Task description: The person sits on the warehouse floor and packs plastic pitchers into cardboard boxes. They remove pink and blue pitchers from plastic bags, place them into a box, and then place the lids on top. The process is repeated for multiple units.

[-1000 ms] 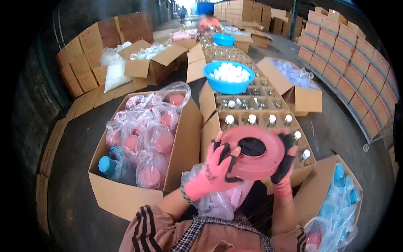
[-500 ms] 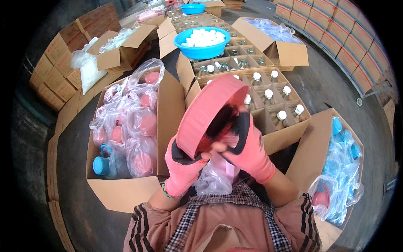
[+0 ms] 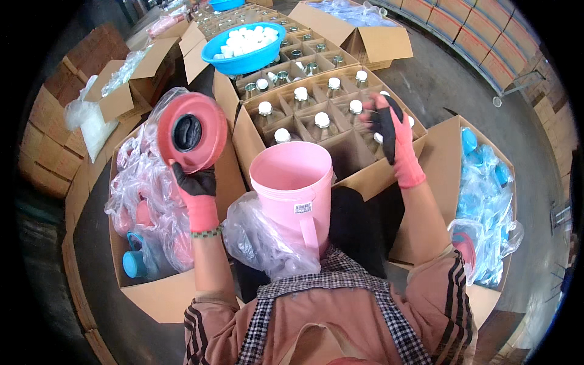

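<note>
In my left hand (image 3: 196, 181), closed at its lower rim, is a round pink lid (image 3: 210, 131) with a dark round middle. My right hand (image 3: 394, 131) is raised over the near divided carton (image 3: 344, 146), its fingers apart and slightly blurred, with nothing visible in them. Close by stand clear bottles with white caps (image 3: 322, 120). Both hands wear pink gloves with black palms and fingers. A pink pitcher (image 3: 313, 213), open at the top, stands at my lap with its handle towards me. Crumpled clear plastic (image 3: 261, 240) lies against its left side.
At left, a carton (image 3: 164, 301) holds bagged pink containers and a blue mug (image 3: 134, 264). Another carton (image 3: 426, 201) at right has bagged blue ones. A blue basin (image 3: 234, 66) of white caps rests on farther bottles. Stacked cartons (image 3: 480, 42) stand along the back right.
My hands have separated. The left has carried the lid to the left, its dark middle now facing up; the right has left the lid and moved out over the bottles. The pitcher is now uncovered to view.
</note>
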{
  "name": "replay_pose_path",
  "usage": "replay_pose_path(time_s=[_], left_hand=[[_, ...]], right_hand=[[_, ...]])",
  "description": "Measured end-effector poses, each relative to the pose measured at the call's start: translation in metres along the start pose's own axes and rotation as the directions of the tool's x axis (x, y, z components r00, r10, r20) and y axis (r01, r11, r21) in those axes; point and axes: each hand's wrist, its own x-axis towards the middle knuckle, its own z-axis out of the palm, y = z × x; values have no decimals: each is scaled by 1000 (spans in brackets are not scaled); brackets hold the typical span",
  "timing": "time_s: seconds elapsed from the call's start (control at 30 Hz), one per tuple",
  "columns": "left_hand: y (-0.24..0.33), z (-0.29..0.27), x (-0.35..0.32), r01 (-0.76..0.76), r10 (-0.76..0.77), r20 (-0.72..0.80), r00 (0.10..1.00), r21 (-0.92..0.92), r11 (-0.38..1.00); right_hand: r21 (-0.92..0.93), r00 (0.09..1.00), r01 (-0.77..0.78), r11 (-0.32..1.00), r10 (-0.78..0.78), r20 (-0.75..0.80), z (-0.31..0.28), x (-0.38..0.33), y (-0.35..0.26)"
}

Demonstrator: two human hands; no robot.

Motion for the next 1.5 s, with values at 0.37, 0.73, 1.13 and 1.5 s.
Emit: replay_pose_path(time_s=[0.37,0.73,1.13,1.5], left_hand=[[-84,-122,-17,224,-189,-196,962,173,959],[-76,-143,-23,105,2,-174,985,601,793],[-84,-159,-10,-117,139,67,988,910,397],[-7,-28,0,377,-182,594,784,-222,899]], right_hand=[[-899,900,436,-28,5,437,-94,-42,200],[-1000,881,12,5,474,13,-144,108,176],[-983,972,176,-49,166,166,-122,105,130],[-739,998,-23,674,-27,-56,-101,52,-182]])
